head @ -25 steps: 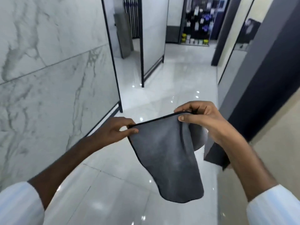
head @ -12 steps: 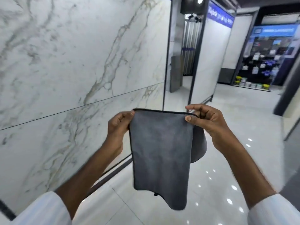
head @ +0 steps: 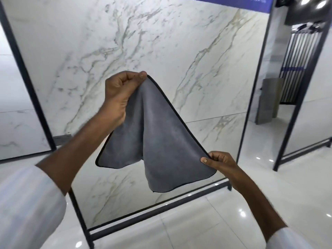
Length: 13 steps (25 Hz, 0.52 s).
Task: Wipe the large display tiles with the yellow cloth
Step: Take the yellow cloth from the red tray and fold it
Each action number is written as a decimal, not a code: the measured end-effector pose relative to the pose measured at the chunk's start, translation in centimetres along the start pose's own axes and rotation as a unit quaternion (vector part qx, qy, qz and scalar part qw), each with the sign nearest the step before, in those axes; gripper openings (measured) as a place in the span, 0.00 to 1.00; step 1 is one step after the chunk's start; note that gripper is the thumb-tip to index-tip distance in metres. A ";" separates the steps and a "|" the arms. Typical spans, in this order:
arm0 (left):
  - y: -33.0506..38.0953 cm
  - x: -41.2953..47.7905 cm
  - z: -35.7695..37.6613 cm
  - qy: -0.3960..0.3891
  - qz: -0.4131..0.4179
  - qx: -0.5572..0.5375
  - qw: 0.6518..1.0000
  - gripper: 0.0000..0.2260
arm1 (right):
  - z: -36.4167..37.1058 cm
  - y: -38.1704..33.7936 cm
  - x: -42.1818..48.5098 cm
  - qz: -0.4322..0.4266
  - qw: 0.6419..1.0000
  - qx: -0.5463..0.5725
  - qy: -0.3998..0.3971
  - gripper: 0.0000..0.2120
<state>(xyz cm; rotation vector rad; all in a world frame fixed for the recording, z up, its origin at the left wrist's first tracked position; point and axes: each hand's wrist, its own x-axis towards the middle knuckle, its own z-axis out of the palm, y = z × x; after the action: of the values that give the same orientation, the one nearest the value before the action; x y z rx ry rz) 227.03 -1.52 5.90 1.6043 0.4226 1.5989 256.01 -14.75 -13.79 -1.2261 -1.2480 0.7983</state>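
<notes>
Now, cloth (head: 154,133): grey with dark edging, not yellow, held in the air in front of the tile.
Left hand (head: 120,94): at 11 o'clock, pinching 1 top corner.
Right hand (head: 218,161): at 4 o'clock, pinching the lower corner.
Display tile (head: 188,51): white marble-veined, in a black frame (head: 255,90), untouched.

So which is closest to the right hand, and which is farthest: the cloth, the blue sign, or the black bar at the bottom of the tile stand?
1. Cloth: pinched in the right hand.
2. Black bar: just below the hand.
3. Blue sign: far above, top right.
</notes>
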 end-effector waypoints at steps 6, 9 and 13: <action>2.7 0.7 -7.3 0.086 0.026 0.040 0.995 0.04 | 5.5 0.9 3.6 -0.007 0.998 0.030 -0.063 0.21; 3.6 0.6 -11.0 0.128 0.017 0.030 0.991 0.06 | 7.9 0.7 4.2 -0.004 0.997 0.049 -0.055 0.21; 6.0 -0.4 -15.3 0.143 0.007 0.018 0.989 0.06 | 8.9 -2.9 4.9 -0.049 0.976 0.209 -0.042 0.28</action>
<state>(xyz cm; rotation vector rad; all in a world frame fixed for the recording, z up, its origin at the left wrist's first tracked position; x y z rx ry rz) 210.73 -0.79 7.97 1.4082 0.5950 1.8496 247.88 -8.65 -10.74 -0.7920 -1.1259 0.9882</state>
